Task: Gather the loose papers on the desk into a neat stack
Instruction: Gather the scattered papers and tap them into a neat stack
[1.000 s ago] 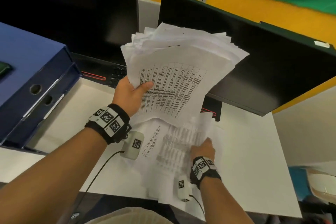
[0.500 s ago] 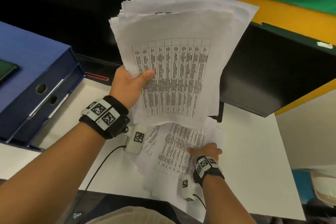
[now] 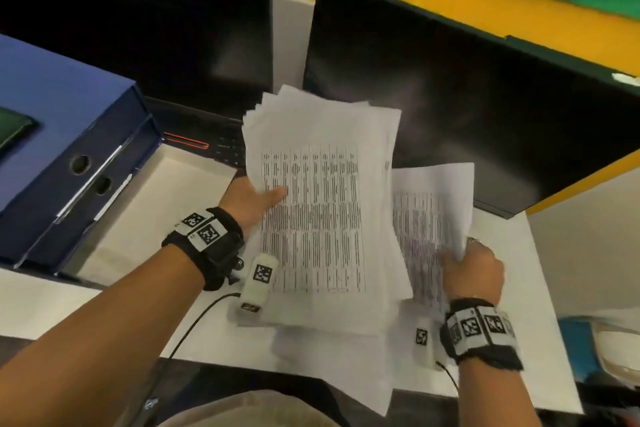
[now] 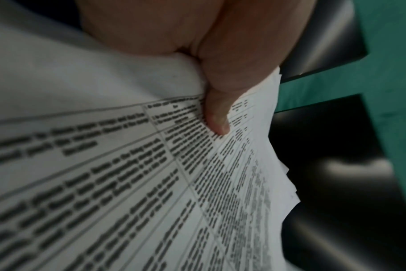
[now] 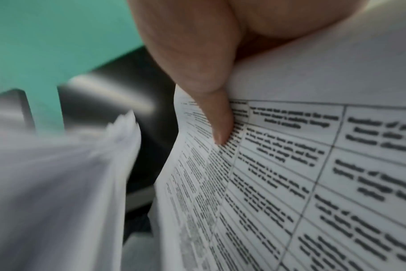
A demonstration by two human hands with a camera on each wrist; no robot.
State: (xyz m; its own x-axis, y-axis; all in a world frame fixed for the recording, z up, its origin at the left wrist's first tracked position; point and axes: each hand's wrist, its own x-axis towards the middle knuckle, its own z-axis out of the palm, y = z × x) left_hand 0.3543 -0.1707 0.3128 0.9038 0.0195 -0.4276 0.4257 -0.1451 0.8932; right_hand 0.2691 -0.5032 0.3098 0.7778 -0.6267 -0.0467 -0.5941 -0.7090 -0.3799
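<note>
My left hand (image 3: 256, 199) grips a thick bundle of printed papers (image 3: 322, 204) by its left edge, thumb on top, holding it above the desk. The left wrist view shows that thumb (image 4: 218, 117) pressed on the bundle's top sheet (image 4: 127, 183). My right hand (image 3: 471, 267) pinches a thinner set of printed sheets (image 3: 433, 208) at their lower right edge, lifted beside the bundle. In the right wrist view my thumb (image 5: 220, 124) lies on those sheets (image 5: 301, 174), with the blurred bundle (image 5: 70, 174) to the left. A few more loose sheets (image 3: 346, 367) lie flat near the desk's front edge.
Two dark monitors (image 3: 450, 107) stand at the back with a keyboard (image 3: 225, 149) below the left one. Blue binders (image 3: 62, 135) lie stacked at the left. The white desk (image 3: 526, 322) ends at the right, beside a blue object (image 3: 575, 340).
My left hand has lowered the bundle from in front of the monitors towards the desk. My right hand, flat on the sheets before, now pinches some and has lifted them to the right.
</note>
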